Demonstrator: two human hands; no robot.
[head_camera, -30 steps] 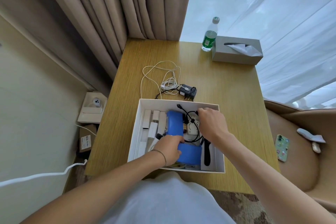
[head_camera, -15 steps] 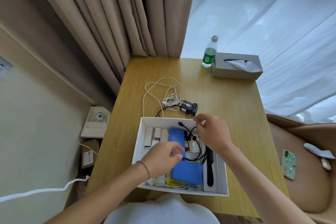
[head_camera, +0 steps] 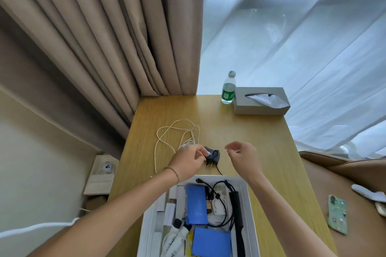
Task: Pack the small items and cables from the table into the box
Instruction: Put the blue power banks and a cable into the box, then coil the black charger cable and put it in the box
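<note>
No writing can be read anywhere; the green label on the water bottle point(head_camera: 228, 87) at 12 o'clock is too small to make out.

At 9 o'clock, off the table's left edge, an open carton point(head_camera: 101, 174) on the floor holds a small white device. The white cable point(head_camera: 176, 137) lies in loose loops on the wooden table point(head_camera: 261, 142), at about 10 o'clock from the table's middle. Just right of it is the left hand point(head_camera: 188, 160), fingers curled, with its fingertips on the black charger point(head_camera: 212, 156), which sits on the table at the hand's 3 o'clock; whether they grip it or only touch it cannot be told. The charger's thin black lead runs toward 6 o'clock, toward the box.

The white box point(head_camera: 249, 215) at 6 o'clock holds white tubes and small white boxes on its left, two blue packs point(head_camera: 196, 204) in the middle, a coiled black cable point(head_camera: 221, 200) over a white item, and a black comb point(head_camera: 237, 217) along its right wall.

The right hand point(head_camera: 242, 158) hovers above the table at the charger's 3 o'clock, apart from it, fingers loosely bent and holding nothing.

At 1 o'clock a grey tissue box point(head_camera: 261, 101) stands beside the bottle. At 4 o'clock a phone point(head_camera: 338, 214) lies on a tan seat.
</note>
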